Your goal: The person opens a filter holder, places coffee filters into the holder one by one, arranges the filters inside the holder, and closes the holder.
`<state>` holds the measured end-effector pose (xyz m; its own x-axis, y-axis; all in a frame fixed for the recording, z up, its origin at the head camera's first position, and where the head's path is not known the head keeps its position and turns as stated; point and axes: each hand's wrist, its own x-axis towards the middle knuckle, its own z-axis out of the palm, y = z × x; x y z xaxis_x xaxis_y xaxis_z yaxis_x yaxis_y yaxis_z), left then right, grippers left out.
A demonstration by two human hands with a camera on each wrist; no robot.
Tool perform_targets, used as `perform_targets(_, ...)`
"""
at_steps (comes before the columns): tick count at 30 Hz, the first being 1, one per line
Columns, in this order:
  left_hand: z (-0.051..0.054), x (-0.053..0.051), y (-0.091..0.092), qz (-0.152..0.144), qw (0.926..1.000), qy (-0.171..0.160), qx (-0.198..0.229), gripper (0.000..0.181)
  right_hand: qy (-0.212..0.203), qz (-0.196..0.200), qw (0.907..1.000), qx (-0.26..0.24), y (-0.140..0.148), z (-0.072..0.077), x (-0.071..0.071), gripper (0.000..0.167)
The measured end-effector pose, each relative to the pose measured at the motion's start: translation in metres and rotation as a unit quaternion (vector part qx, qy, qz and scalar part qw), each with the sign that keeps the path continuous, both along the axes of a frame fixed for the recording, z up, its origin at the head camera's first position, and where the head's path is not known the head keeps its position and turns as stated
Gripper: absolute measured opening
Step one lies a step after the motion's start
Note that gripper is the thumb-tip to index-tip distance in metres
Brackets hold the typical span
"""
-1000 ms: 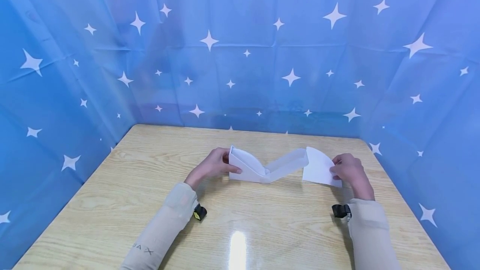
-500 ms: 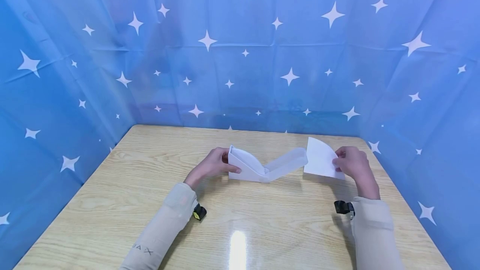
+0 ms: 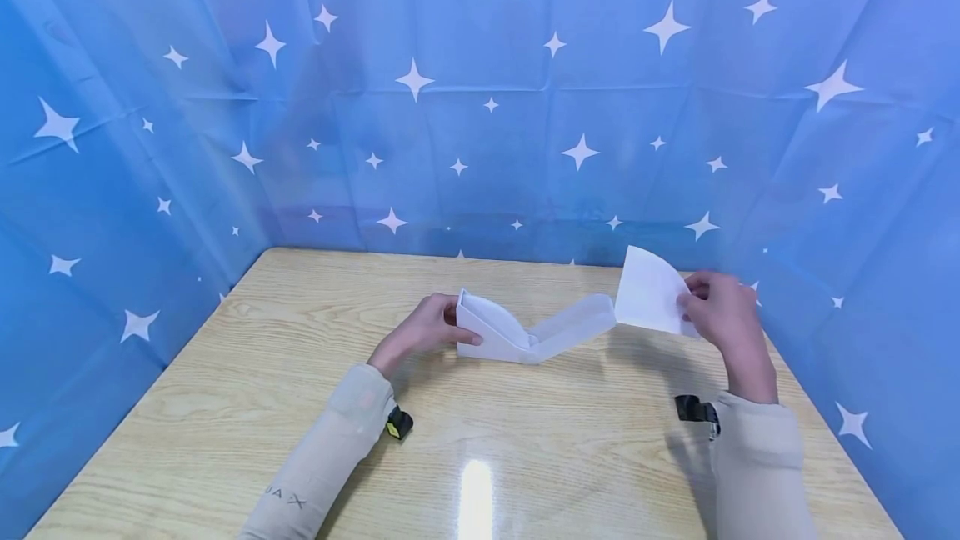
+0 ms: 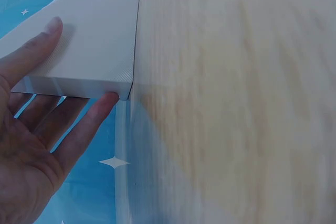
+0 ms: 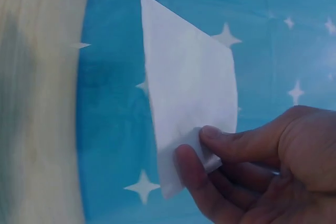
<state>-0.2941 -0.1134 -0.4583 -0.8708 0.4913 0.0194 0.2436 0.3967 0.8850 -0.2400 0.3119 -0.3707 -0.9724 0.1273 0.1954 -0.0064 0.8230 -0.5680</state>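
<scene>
A white box (image 3: 491, 338) with a sloped top stands on the table, its translucent flap lid (image 3: 573, 328) swung out to the right. My left hand (image 3: 429, 325) grips the box's left end. In the left wrist view the thumb lies on one broad face of the box (image 4: 92, 40), with the other fingers at its end. My right hand (image 3: 726, 315) pinches a thin white sheet (image 3: 649, 290) between thumb and fingers, raised above the table. The sheet's lower left corner appears beside the lid's tip; whether they touch I cannot tell. The right wrist view shows the sheet (image 5: 189, 82) slightly bent.
The wood-grain table (image 3: 300, 298) extends around the box, with a bright light reflection near its front. A blue curtain (image 3: 495, 40) with white stars hangs behind the table and along both sides.
My right hand has lifted the sheet upward and slightly to the right, from beside the lid's end to above the table. My left hand and the box have stayed in place.
</scene>
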Motion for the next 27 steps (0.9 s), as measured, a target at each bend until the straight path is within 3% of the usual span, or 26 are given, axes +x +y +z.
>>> perform_targets(14, 0.001, 0.0, -0.002, -0.003, 0.9999, -0.006, 0.009, 0.039, 0.138, -0.029, 0.9898, 0.02, -0.029, 0.035, 0.025, 0.027)
perform_targets(20, 0.001, 0.0, -0.002, -0.013, 0.9998, 0.003, 0.011, 0.039, 0.21, 0.003, 0.9775, 0.017, -0.052, 0.035, 0.025, 0.019)
perform_targets(27, 0.001, 0.0, -0.001, -0.008, 0.9999, 0.006, 0.003, 0.039, 0.239, 0.053, 0.9695, 0.011, -0.082, 0.03, 0.022, 0.012)
